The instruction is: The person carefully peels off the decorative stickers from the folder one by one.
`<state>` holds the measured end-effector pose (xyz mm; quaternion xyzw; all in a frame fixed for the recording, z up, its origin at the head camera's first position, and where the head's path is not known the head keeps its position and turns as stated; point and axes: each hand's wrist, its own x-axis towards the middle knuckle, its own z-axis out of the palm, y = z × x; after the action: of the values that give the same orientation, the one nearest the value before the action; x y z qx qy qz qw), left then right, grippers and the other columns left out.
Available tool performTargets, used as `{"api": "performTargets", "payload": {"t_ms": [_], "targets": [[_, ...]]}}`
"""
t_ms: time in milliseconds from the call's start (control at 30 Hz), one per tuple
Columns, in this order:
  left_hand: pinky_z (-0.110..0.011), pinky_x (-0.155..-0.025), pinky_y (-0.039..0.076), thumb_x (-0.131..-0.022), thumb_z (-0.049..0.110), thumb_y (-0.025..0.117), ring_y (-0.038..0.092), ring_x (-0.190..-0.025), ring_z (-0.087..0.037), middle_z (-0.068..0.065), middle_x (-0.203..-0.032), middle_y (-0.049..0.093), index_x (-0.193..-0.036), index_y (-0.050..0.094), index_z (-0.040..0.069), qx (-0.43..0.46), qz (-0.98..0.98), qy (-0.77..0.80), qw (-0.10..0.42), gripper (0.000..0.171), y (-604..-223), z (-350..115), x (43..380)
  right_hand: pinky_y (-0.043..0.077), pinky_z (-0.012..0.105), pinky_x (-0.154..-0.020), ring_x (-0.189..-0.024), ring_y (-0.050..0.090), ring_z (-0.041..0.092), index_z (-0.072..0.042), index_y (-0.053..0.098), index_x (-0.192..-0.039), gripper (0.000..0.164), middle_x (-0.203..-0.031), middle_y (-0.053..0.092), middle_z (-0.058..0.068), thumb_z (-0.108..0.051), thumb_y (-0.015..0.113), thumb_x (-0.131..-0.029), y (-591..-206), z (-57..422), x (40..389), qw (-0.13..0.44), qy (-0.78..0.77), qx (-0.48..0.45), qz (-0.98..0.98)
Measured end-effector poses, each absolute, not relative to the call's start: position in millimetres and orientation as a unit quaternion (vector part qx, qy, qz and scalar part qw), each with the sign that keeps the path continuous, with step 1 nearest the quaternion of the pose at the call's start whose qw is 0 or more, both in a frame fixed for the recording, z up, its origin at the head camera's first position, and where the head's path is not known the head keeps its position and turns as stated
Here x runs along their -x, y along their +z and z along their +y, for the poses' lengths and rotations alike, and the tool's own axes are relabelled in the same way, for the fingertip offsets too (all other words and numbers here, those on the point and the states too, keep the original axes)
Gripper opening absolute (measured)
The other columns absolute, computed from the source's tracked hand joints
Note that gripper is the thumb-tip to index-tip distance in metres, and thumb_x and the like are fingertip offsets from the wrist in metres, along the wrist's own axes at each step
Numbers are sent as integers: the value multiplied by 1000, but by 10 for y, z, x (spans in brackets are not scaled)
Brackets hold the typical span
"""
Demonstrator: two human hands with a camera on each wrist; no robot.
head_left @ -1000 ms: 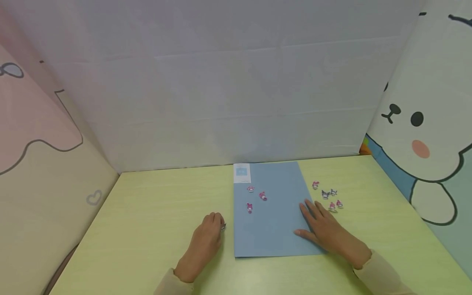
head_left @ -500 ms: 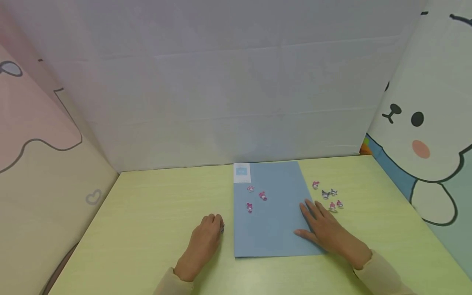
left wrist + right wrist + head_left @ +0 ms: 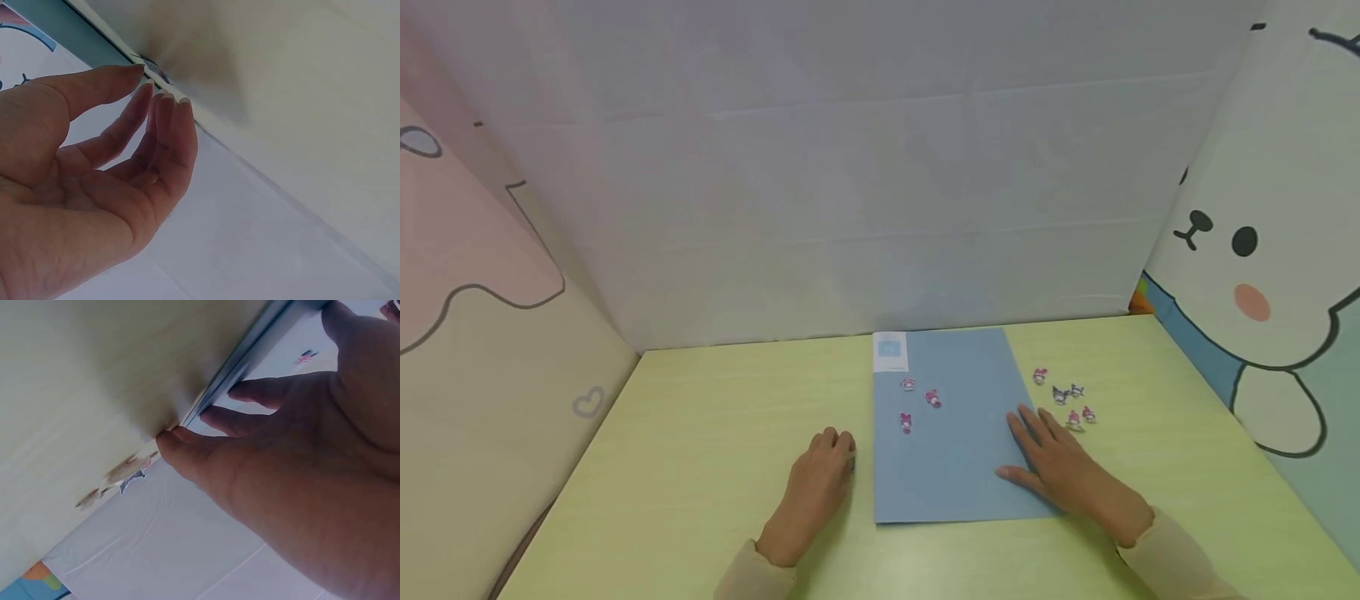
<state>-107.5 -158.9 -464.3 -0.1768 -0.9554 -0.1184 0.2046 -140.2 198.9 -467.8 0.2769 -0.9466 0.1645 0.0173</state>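
At the left of the blue folder, my left hand is low over the table, its thumb and fingertips drawn together at a small cartoon sticker. Only a sliver of that sticker shows beside the fingers in the head view. My right hand lies with fingers spread on the folder's right edge, part of it over the table. Three pink-and-white cartoon stickers lie on the folder: an upper one, one to the right and a lower one.
Right of the folder lie several loose stickers, among them a dark one and a pink one. A white label marks the folder's upper left corner. A white sheet hangs behind the yellow table, with printed cloths at both sides.
The sticker at my left fingertips has turned and is now more hidden by the fingers. My left hand has barely shifted. My right hand stays in place on the folder.
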Motion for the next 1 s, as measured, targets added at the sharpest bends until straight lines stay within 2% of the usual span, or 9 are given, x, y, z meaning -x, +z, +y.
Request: {"api": "performTargets", "payload": {"t_ms": [267,500,767,1000], "targets": [[-24,-48,38,-86,-3,75,51,-69,-21,-5,-79,52,-93,62,2,173,-954,-131,206,16,-4621,-1511,1159,33,69,-109,-140,31,61,11,43,-149,78,-154,37,37,-43,67,-98,-4644,1984,1384,-7,180,-267,-947],[-27,-49,42,-87,1,76,55,-73,-23,-6,-81,56,-94,64,2,169,-952,-136,217,14,-4565,-1408,1230,33,69,-108,-139,32,62,12,43,-148,78,-153,38,37,-43,67,-98,-4643,1985,1386,0,179,-267,-947],[-27,-51,43,-91,4,73,53,-72,-22,-6,-79,54,-95,65,1,151,-958,-147,196,10,-4523,-1298,1273,34,69,-108,-139,33,62,12,44,-148,78,-152,38,37,-43,67,-98,-4641,1989,1382,7,181,-272,-945],[-29,-51,44,-90,4,75,53,-73,-23,-7,-79,53,-95,64,0,155,-955,-152,201,13,-4484,-1220,1299,35,68,-107,-138,34,62,12,45,-147,77,-151,39,38,-43,67,-98,-4626,1992,1367,17,177,-277,-944]]}}
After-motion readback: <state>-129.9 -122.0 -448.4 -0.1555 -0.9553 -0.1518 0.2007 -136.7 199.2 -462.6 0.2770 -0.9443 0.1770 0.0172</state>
